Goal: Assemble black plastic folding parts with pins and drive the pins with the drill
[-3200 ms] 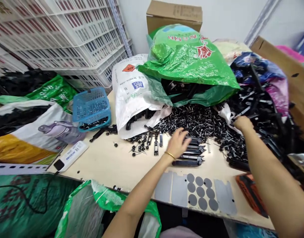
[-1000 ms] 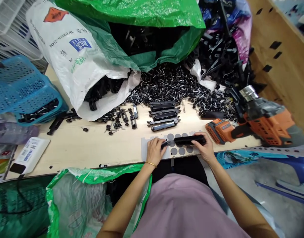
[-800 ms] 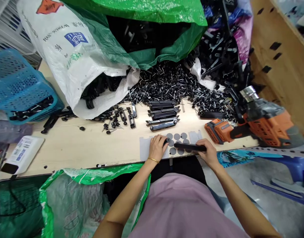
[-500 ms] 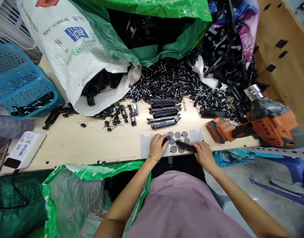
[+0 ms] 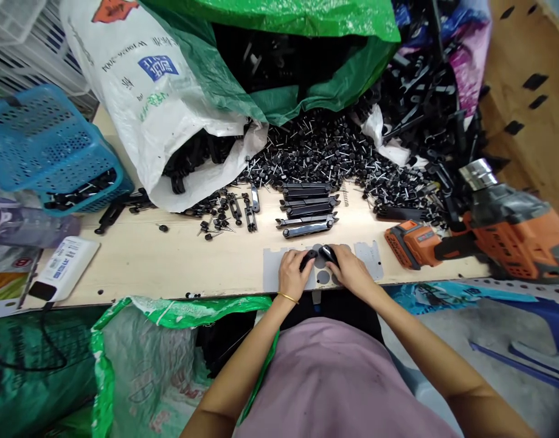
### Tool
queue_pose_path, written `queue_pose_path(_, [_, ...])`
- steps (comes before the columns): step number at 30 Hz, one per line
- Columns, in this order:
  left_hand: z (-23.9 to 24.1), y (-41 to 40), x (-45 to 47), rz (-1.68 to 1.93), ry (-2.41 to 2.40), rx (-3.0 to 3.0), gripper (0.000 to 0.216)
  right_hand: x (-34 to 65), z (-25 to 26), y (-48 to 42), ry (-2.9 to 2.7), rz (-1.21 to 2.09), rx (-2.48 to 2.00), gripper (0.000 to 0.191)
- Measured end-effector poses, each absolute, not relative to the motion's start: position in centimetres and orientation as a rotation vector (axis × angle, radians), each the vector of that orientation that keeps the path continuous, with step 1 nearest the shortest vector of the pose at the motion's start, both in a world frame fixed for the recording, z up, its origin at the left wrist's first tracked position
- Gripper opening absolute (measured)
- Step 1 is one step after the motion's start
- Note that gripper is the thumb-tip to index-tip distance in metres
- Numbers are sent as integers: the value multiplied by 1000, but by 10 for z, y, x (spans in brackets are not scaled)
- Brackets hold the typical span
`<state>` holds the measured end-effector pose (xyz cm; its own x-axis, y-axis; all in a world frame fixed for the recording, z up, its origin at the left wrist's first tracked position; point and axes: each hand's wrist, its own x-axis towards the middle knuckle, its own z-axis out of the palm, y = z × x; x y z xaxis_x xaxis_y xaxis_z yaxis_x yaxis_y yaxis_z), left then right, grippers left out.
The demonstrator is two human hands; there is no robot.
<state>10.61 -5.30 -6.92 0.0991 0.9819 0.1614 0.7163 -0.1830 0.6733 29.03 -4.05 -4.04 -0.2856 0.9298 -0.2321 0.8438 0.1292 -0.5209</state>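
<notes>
Both hands meet at the near edge of the bench, over a grey sheet with round grey discs. My left hand is closed on a small black part. My right hand is closed on the end of a black plastic bar, most of which is hidden under the fingers. The two black pieces almost touch. Just beyond my hands lies a neat row of assembled black bars in front of a heap of small black pins.
An orange power driver lies at the right. A white sack and a green sack spill black parts at the back. A blue basket and a white box are at the left. A green bag hangs below the bench edge.
My right hand has slid left along the black bar until it sits next to my left hand. Earlier both hands were reaching into the pile at the back.
</notes>
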Motion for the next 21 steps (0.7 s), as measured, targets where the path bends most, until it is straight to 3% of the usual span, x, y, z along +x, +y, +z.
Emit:
queue_pose_path(4, [-79,-44,116,764,1756,2101,31,275,-48,-42,-2134,884,-1693,44])
queue_pose_path(21, [-87,-47,121,713,1718,2256,31,271,-50,-35,-2037,948,-1664,50])
